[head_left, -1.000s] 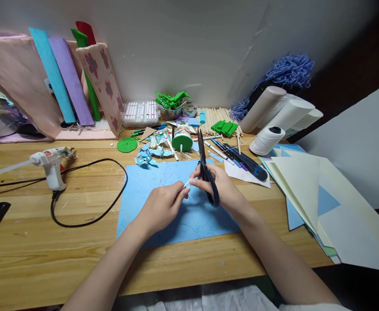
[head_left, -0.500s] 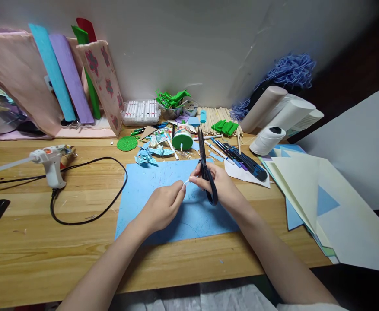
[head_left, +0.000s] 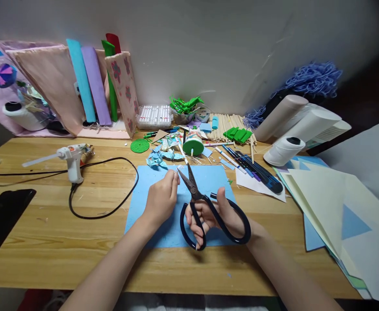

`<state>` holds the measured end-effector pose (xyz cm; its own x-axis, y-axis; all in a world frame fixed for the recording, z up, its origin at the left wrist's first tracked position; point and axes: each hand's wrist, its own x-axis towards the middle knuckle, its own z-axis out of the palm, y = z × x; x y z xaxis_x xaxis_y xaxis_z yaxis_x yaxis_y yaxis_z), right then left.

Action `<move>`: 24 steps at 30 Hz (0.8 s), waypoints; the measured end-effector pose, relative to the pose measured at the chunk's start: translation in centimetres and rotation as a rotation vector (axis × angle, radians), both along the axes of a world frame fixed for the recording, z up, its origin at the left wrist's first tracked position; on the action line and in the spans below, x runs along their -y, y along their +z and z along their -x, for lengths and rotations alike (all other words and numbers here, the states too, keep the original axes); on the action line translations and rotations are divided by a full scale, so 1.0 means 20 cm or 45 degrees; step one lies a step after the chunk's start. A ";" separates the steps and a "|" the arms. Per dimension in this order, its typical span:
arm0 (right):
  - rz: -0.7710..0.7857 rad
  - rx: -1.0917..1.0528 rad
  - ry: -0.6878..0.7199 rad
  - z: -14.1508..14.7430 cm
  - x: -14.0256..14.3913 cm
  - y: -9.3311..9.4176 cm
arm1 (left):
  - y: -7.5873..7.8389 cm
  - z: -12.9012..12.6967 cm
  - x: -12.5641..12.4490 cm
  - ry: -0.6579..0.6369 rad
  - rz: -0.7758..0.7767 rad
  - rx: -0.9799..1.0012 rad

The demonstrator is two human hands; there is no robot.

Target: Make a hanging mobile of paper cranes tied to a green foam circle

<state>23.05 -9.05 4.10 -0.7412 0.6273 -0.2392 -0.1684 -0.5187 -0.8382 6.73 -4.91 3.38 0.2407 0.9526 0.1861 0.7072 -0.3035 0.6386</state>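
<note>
My left hand (head_left: 160,196) is closed in a pinch above the blue mat (head_left: 134,216). A small whitish piece (head_left: 178,168) sticks out at its fingertips, too small to name. My right hand (head_left: 220,216) grips black-handled scissors (head_left: 194,191), with the thumb in one loop and fingers in the other. The scissor blades are parted and point at the whitish piece. Just beyond the hands stands a green-ended spool (head_left: 193,147) with a thin stick at its centre. Light-blue folded paper pieces (head_left: 157,158) lie to its left.
A white glue gun (head_left: 74,162) with a looping black cable lies at the left, near a black flat object (head_left: 6,224). Markers (head_left: 155,115), wooden sticks (head_left: 228,124) and pens (head_left: 241,162) line the back. Paper sheets (head_left: 332,203) and a thread cone (head_left: 285,151) are at the right.
The scissors turned from upright in my right hand to a working grip with blades parted toward my left fingertips. My right fingers left the whitish piece. The view shifted left.
</note>
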 end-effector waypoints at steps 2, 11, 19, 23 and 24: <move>0.016 -0.027 0.014 0.01 0.00 0.00 | -0.01 0.00 0.00 0.016 -0.042 -0.047; 0.072 -0.065 -0.004 -0.01 0.00 0.01 | -0.01 0.01 0.00 0.057 -0.129 -0.089; 0.090 -0.074 0.009 -0.05 0.00 -0.02 | 0.00 0.01 0.00 0.063 -0.123 0.035; 0.082 -0.092 0.036 -0.05 0.00 -0.02 | 0.00 0.01 0.00 0.045 -0.137 0.036; 0.088 -0.101 0.043 -0.05 0.00 -0.02 | 0.00 0.01 0.00 0.044 -0.152 0.018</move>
